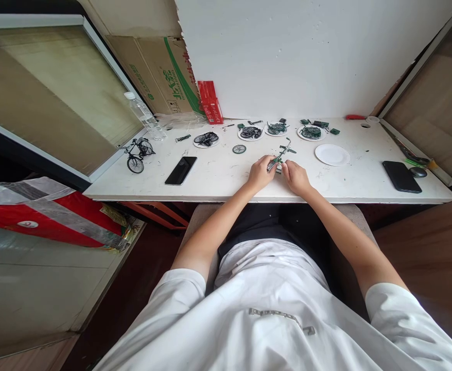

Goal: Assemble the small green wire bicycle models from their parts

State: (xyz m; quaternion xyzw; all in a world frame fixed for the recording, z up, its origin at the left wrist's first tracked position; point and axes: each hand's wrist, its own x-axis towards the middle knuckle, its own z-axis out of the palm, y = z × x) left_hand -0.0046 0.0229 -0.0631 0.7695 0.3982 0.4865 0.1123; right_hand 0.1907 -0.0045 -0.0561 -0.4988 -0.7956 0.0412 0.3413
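Note:
Near the front edge of the table, a partly built green model bicycle is between my two hands. My left hand is closed around its wheel end, and the fingers hide much of the wheel. Closed in a pinch, my right hand is at the lower part of the frame; any small piece between its fingertips is hidden. The handlebar end points up and away from me. A loose spoked wheel lies flat on the table, left of and beyond my left hand.
Paper plates with dark bicycle parts and green parts line the back. A bare white plate lies to the right. A black model bicycle stands left, near a bottle. Phones lie on both sides.

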